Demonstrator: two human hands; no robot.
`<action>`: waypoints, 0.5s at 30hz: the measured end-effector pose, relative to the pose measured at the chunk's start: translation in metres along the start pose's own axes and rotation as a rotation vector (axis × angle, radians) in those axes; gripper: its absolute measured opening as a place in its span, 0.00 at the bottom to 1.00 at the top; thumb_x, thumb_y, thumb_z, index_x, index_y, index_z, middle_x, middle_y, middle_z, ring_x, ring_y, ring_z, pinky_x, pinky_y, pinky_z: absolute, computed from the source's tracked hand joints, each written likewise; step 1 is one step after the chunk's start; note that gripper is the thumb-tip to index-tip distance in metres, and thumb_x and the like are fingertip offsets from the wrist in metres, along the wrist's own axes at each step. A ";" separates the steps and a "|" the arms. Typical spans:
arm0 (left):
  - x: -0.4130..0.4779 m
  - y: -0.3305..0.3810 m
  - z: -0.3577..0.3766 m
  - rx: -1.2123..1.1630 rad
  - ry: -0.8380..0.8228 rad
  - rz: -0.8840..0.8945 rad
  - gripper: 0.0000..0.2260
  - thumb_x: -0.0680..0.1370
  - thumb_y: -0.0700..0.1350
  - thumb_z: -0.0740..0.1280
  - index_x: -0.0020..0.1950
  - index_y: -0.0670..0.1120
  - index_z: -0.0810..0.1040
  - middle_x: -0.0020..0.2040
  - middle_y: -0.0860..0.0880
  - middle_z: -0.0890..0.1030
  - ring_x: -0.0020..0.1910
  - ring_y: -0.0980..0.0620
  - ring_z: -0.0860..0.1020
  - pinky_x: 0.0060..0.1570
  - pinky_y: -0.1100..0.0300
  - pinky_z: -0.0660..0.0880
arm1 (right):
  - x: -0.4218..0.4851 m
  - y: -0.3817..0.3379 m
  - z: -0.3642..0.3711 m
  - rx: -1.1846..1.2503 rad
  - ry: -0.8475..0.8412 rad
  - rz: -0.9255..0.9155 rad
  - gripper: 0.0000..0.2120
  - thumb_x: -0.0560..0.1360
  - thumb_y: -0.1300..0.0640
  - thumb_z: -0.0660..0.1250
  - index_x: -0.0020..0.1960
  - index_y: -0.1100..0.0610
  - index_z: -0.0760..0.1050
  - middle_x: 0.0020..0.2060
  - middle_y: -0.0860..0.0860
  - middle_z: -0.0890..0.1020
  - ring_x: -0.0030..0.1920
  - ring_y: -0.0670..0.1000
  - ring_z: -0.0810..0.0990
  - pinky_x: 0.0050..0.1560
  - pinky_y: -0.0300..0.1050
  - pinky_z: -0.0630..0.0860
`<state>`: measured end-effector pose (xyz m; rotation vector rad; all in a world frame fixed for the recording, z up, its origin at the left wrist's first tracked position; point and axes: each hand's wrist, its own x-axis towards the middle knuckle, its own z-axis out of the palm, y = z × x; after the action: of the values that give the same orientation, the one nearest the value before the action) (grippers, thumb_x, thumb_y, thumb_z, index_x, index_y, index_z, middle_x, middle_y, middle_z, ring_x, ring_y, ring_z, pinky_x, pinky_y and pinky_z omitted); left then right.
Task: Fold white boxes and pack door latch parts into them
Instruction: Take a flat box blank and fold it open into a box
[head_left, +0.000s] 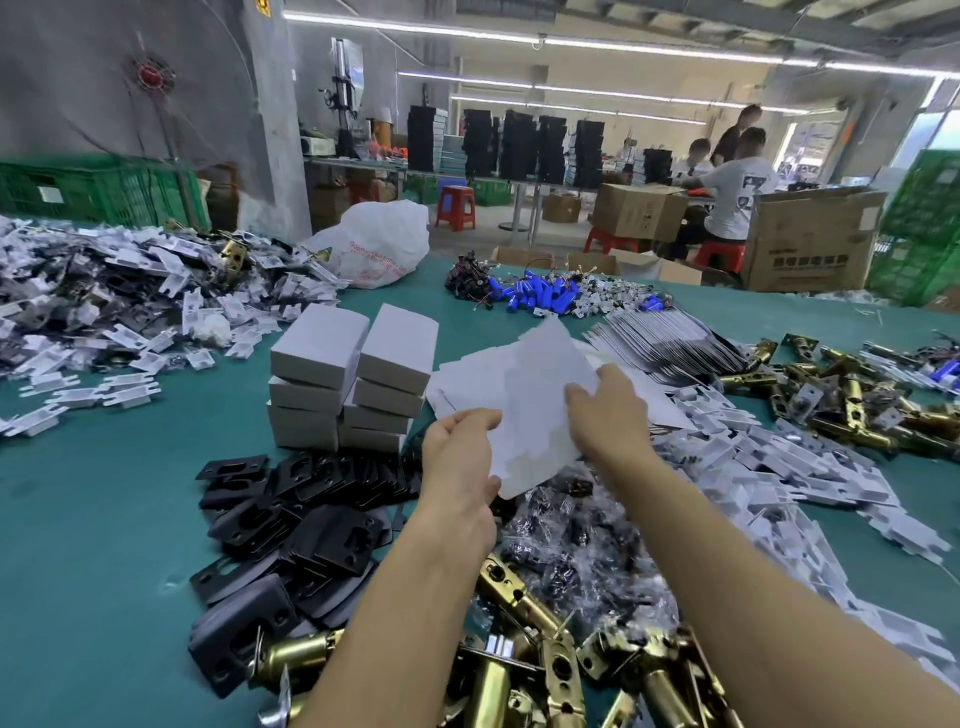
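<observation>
While both hands hold it up off the table, the flat white box blank (535, 410) sits at centre frame, not yet folded. Left hand (460, 452) pinches its lower-left edge, thumb and fingers closed on the card. Right hand (608, 410) grips the right edge, fingers curled onto the sheet. The blank is blurred, so its creases are unreadable. A hold on two opposite edges suggests the blank is about to be squared open.

Just beyond, more loose blanks (467, 374) lie flat on the green table (104, 519). A fanned row of blanks (670, 338) runs toward upper right.

Left of centre, two stacks of finished boxes (353, 374) stand side by side, closed, parked beside the working spot, probably to keep it free.

Parts ring the hands:
- black strike plates (291, 519), lower left
- brass latch bolts (519, 649), bottom edge
- bagged screws (582, 551), beneath the forearms
- white plastic pieces (779, 467), right

The layout reads as deliberate, with each part kind close to the hands for filling a box once it is folded.
</observation>
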<state>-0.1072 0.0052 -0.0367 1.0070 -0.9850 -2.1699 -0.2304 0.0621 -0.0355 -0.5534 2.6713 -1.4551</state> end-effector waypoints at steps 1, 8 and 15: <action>-0.001 0.000 0.000 -0.002 -0.004 0.005 0.05 0.79 0.43 0.69 0.53 0.48 0.75 0.52 0.50 0.74 0.57 0.49 0.74 0.54 0.52 0.72 | -0.002 0.001 -0.009 0.200 -0.033 0.099 0.09 0.81 0.58 0.60 0.60 0.59 0.69 0.58 0.60 0.76 0.50 0.60 0.78 0.45 0.55 0.78; -0.007 0.002 0.003 -0.116 -0.300 -0.096 0.20 0.75 0.57 0.71 0.60 0.46 0.79 0.55 0.42 0.84 0.55 0.43 0.82 0.63 0.44 0.77 | -0.067 0.002 -0.064 0.876 -0.517 0.359 0.09 0.76 0.62 0.68 0.54 0.64 0.74 0.34 0.58 0.84 0.28 0.52 0.83 0.24 0.42 0.78; -0.015 0.006 -0.002 -0.278 -0.605 -0.104 0.37 0.71 0.69 0.65 0.62 0.38 0.81 0.60 0.38 0.81 0.59 0.40 0.80 0.61 0.48 0.75 | -0.102 0.011 -0.066 0.514 -0.629 0.181 0.13 0.77 0.49 0.69 0.53 0.58 0.76 0.29 0.52 0.80 0.19 0.47 0.70 0.16 0.34 0.64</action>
<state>-0.0960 0.0116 -0.0263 0.2717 -0.8516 -2.6757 -0.1525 0.1549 -0.0207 -0.5770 1.7436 -1.5098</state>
